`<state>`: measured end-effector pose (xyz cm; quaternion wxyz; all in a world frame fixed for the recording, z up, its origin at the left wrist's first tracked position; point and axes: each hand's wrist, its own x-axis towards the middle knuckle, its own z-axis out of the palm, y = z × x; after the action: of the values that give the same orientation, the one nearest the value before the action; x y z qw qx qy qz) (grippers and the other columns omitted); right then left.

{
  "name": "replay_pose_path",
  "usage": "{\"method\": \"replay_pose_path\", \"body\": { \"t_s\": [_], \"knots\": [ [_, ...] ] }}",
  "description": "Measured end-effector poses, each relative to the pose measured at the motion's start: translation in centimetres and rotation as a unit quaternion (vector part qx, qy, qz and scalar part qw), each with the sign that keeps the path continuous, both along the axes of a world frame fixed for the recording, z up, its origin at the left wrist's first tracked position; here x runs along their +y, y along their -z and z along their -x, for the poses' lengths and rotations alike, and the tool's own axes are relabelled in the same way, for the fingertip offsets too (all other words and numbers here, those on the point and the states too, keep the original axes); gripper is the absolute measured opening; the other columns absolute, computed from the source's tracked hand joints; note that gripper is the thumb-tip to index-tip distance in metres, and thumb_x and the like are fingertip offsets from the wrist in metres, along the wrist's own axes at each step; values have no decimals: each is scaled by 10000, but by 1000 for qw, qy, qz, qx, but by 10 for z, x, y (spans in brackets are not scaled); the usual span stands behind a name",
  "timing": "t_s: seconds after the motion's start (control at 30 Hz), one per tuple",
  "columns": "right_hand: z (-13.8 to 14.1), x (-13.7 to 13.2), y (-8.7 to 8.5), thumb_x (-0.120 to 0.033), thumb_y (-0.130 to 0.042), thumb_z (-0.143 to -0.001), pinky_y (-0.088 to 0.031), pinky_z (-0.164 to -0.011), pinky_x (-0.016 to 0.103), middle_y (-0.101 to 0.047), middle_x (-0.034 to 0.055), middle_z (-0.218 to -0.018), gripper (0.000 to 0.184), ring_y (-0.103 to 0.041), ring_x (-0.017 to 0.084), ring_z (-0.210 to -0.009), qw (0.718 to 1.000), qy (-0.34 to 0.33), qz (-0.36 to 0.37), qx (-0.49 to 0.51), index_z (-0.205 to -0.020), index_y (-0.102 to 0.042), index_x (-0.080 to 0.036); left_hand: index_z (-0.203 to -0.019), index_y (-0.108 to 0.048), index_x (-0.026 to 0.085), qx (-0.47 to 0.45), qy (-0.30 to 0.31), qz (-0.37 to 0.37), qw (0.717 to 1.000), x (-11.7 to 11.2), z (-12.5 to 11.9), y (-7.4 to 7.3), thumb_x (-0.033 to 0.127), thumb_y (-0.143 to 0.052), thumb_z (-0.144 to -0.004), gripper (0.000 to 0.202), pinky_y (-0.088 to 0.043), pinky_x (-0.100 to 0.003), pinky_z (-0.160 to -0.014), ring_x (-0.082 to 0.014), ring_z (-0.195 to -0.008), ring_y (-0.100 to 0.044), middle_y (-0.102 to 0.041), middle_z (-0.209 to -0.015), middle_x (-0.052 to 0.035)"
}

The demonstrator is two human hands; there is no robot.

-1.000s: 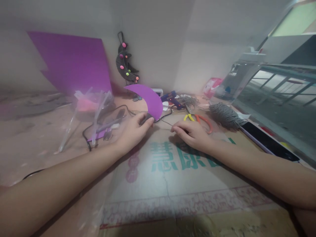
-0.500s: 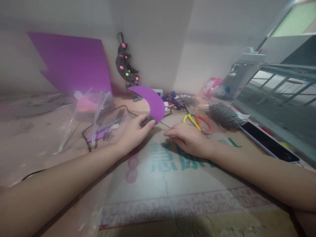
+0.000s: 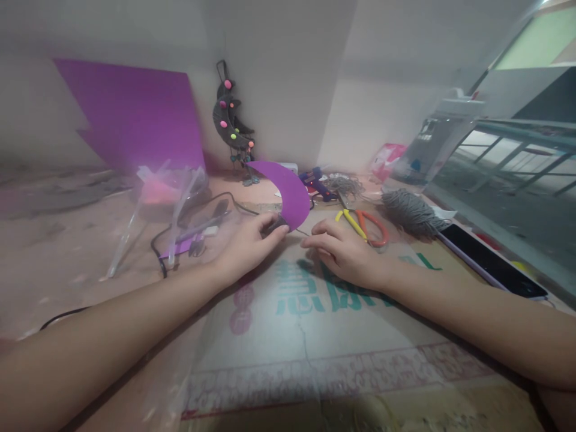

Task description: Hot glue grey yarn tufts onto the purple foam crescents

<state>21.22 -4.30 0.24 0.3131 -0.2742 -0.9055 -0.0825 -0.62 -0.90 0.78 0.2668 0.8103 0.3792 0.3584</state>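
Observation:
A purple crescent (image 3: 294, 195), seemingly cut from card, is pinched at its lower end between the thumb and fingers of my left hand (image 3: 256, 240). Dark grey yarn (image 3: 274, 224) covers that lower end, partly hidden by my fingers. A thin strand runs from the crescent toward my right hand (image 3: 344, 252), whose fingers are curled around it just to the right, above the cardboard (image 3: 306, 336). The exact grip on the strand is hard to make out. Scissors (image 3: 369, 228) with yellow and orange handles lie just beyond my right hand.
Behind stand a purple sheet (image 3: 139, 120) and a dark crescent ornament (image 3: 221, 117) with coloured dots. A glue gun (image 3: 317, 183) lies at the back. To the right are a grey yarn bundle (image 3: 409, 213), a phone (image 3: 490, 258) and a clear bottle (image 3: 443, 141). Plastic bags (image 3: 175, 198) lie left.
My left hand and the purple crescent have shifted slightly right and down. The fingers of my right hand have lifted and spread a little.

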Motion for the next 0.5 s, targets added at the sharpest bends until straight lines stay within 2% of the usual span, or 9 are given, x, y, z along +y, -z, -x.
{"method": "replay_pose_path", "body": {
  "t_s": [0.13, 0.2, 0.33, 0.5],
  "knots": [
    [0, 0, 1, -21, -436, -816, -464, -715, 295, -529, 67, -938, 292, -513, 164, -834, 1000, 5, -2, -6, -1021, -564, -185, -885, -629, 160, 11, 4, 5, 1000, 0, 0, 2, 363, -465, -886, 261, -446, -270, -740, -175, -808, -581, -658, -860, -18],
    [0, 0, 0, 1, -438, -787, -458, -711, 295, -521, 63, -914, 300, -501, 165, -819, 1000, 0, -8, -4, -991, -562, -181, -1013, -641, 165, -1, 15, 12, 1000, 1, 0, 4, 356, -470, -889, 284, -456, -295, -836, -192, -915, -602, -681, -1010, -36],
    [0, 0, 0, 13, -444, -760, -437, -685, 285, -502, 44, -857, 278, -476, 161, -775, 1000, 0, -8, -5, -919, -554, -186, -1247, -561, 153, -20, 24, 7, 999, 3, 1, 13, 362, -503, -880, 426, -421, -358, -984, -228, -1119, -571, -617, -1251, -86],
    [0, 0, -1, -33, -437, -804, -426, -643, 272, -491, 34, -852, 232, -471, 151, -734, 1000, 7, 7, 0, -919, -558, -195, -1244, -578, 162, 13, 38, -41, 998, 2, 2, 16, 356, -490, -895, 409, -422, -369, -995, -233, -1128, -571, -615, -1258, -95]
  ]
}}
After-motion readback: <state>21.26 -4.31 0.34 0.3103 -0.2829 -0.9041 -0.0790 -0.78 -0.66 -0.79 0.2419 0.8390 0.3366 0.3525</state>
